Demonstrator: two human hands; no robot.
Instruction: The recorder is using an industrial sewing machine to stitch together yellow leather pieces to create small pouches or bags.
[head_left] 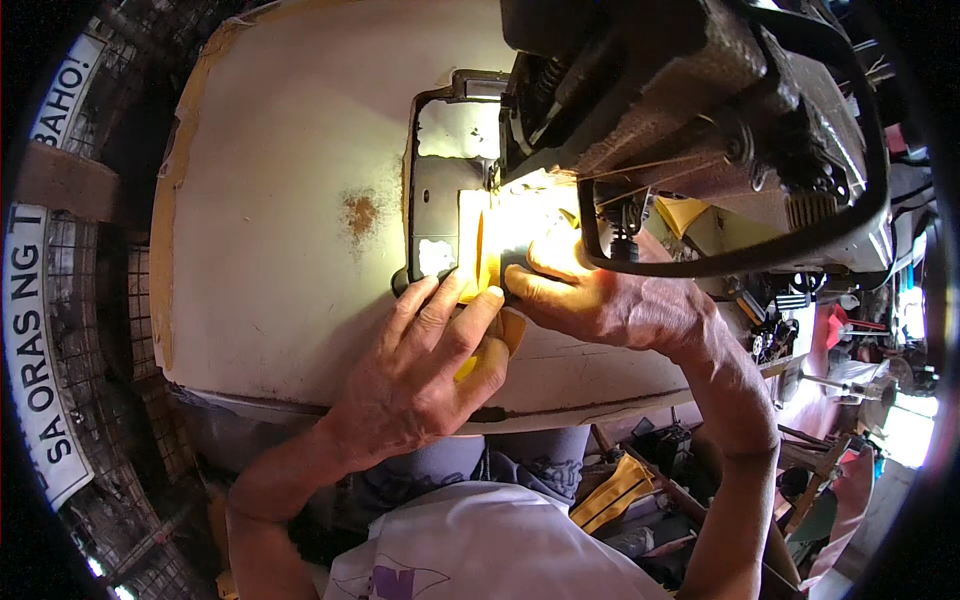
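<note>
A dark sewing machine [640, 110] stands over the table, its lamp throwing a glare that washes out the needle area. A yellow fabric strip [470, 245] runs along the machine's metal bed plate [435, 205]. My left hand [415, 360] holds the strip's near end, fingertips pressed on it and yellow cloth showing between thumb and forefinger. Close to the needle area, my right hand [605, 295] is closed, thumb and forefinger curled at the right side of the work. Glare hides exactly what lies between those fingertips.
The pale worktable [270, 200] has worn edges and a brown stain. Under the machine arm lies another yellow piece [682, 213]. Yellow cut pieces [615, 493] rest at lower right, below the table edge. A black curved bar [740, 262] passes above my right hand.
</note>
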